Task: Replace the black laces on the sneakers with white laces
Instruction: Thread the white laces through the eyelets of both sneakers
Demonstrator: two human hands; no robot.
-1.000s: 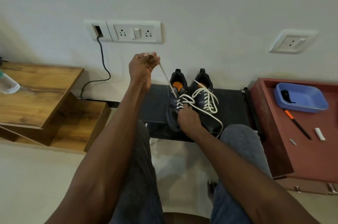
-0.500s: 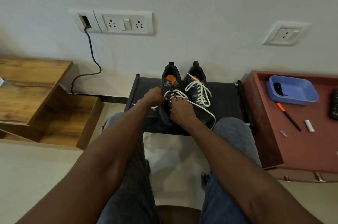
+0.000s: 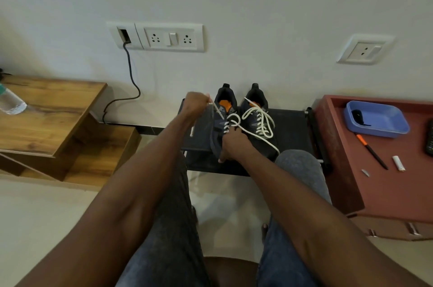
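We judge the task mostly done: right sneaker [image 3: 257, 122] fully laced in white, ends loose; left sneaker [image 3: 222, 127] has its white lace [image 3: 234, 120] through most eyelets, top ones and tying left. No black lace on either shoe. Both sit on the black rack [image 3: 293, 127]. Left hand [image 3: 194, 103] is fisted, fingers curled tight, pinching the lace end, which runs taut from the fingers down to the eyelets. Right hand [image 3: 234, 143] rests on the left sneaker's front, fingers curled over it toward the eyelets; exact grip unclear.
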